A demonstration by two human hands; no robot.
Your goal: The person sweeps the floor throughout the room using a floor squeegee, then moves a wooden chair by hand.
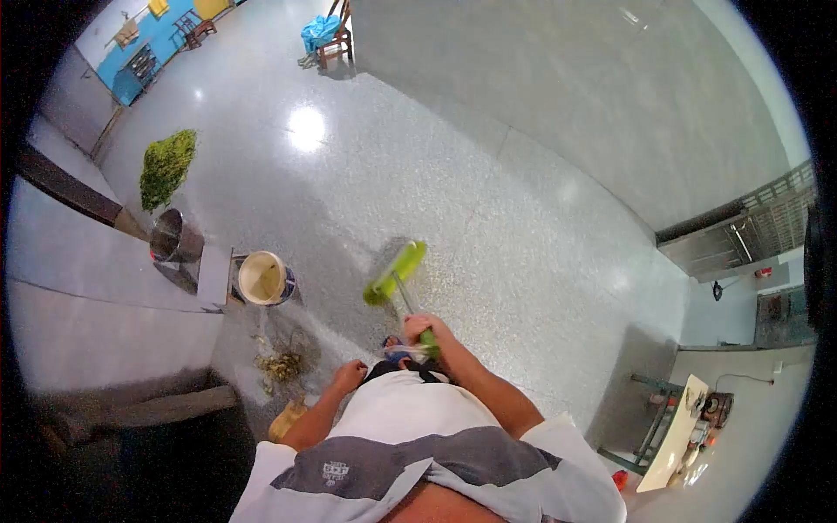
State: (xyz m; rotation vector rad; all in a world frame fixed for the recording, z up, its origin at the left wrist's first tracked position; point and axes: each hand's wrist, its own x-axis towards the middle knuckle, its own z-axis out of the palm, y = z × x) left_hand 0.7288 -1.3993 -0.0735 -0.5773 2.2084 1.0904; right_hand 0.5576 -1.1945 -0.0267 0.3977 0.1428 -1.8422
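My right hand is wrapped round the handle of a broom with a lime-green head, in front of my body. The broom's grey handle slants up to the left, and its head is slightly blurred over the floor. The green end of the handle sticks out below my fist. My left hand hangs at my left side, its fingers curled and nothing visible in them. Left of it, a heap of dry, yellowish plant scraps lies on the floor.
A white bucket and a metal bin stand at the left. Beyond them lies a green leafy pile. A wooden chair holding a blue bag is at the back. A cluttered table stands at the right.
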